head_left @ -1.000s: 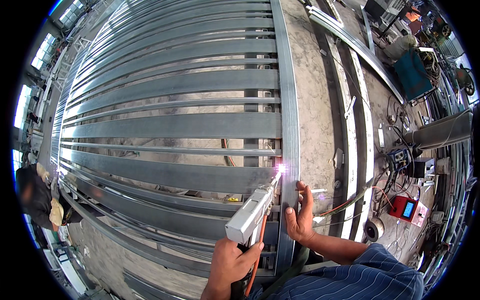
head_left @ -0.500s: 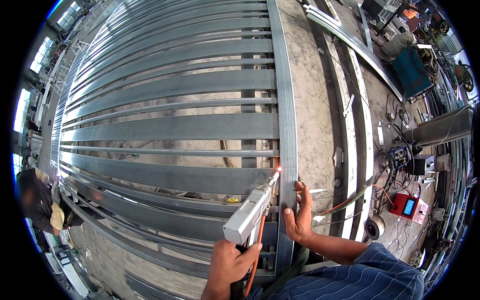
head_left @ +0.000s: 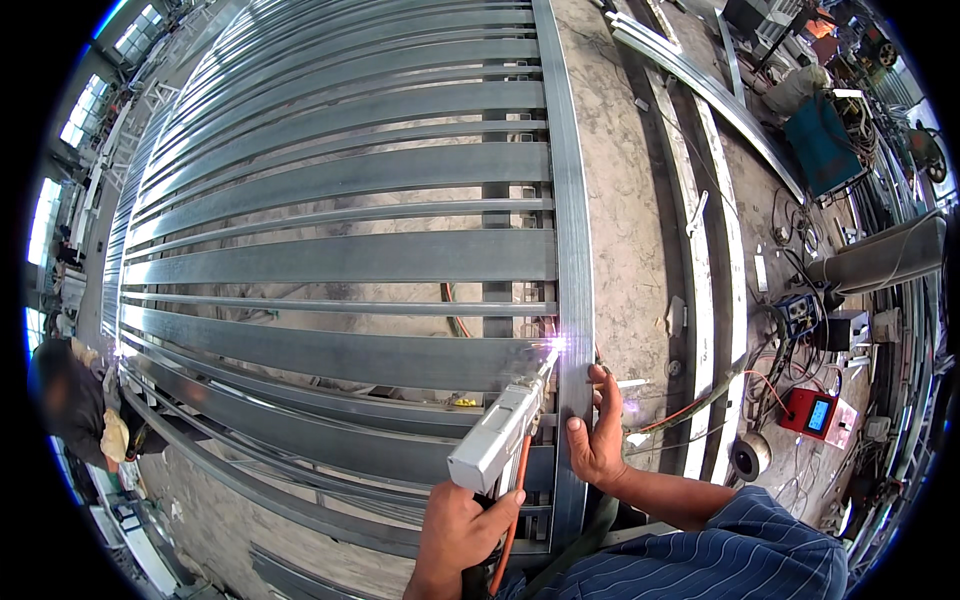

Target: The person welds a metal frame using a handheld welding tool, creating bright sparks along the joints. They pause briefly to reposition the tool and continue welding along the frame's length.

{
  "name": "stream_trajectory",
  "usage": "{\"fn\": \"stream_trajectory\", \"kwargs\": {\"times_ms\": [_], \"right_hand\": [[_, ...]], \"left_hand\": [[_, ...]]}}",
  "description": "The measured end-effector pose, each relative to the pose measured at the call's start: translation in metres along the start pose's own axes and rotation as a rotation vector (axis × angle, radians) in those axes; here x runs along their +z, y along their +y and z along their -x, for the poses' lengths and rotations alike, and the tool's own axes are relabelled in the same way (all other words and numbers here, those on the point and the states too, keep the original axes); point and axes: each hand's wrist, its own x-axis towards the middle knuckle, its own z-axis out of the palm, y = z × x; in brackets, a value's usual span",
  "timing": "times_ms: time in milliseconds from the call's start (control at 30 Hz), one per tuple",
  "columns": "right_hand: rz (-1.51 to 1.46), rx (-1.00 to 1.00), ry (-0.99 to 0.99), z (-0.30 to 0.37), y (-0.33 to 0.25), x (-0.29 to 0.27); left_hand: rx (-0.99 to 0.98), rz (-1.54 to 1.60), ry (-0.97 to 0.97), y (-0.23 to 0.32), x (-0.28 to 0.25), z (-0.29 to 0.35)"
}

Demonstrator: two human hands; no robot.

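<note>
My left hand (head_left: 465, 525) is wrapped round the handle of a welding gun (head_left: 500, 430) with a boxy silver-grey body and an orange-red hose (head_left: 510, 520). Its nozzle meets the joint between a wide flat slat and the long metal side rail (head_left: 575, 250), where a bright violet-white arc (head_left: 557, 344) throws sparks. Against the outer edge of that rail rests my right hand (head_left: 598, 440), thumb laid on the top face and fingers bent but apart from it. Nothing shows between them. The slatted metal frame (head_left: 350, 255) stretches away in alternating wide and narrow bars.
A co-worker (head_left: 75, 405) with a pale glove is at the frame's far left side, near another bright spot. Right of the rail lie long white beams (head_left: 715, 300), a red box with a screen (head_left: 810, 413), a wire spool (head_left: 750, 455), cables and a teal machine (head_left: 825, 140).
A small orange glow at the nozzle tip has become a bright violet-white arc with sparks. Both my hands stay almost where they were.
</note>
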Motion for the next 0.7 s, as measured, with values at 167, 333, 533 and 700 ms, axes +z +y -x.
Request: {"fn": "stream_trajectory", "kwargs": {"times_ms": [167,333,533,700], "right_hand": [[-0.013,0.006,-0.034,-0.001,-0.003,-0.002],[-0.023,-0.003,-0.002,0.000,0.000,0.000],[0.002,-0.004,0.003,0.001,0.001,0.000],[-0.010,-0.007,0.010,0.000,0.000,0.000]], "left_hand": [[-0.018,0.000,0.015,-0.004,0.001,0.003],[-0.066,-0.011,-0.006,0.003,-0.001,0.004],[-0.067,0.009,0.007,0.005,0.000,0.007],[-0.058,0.036,0.031,-0.002,0.001,0.009]]}}
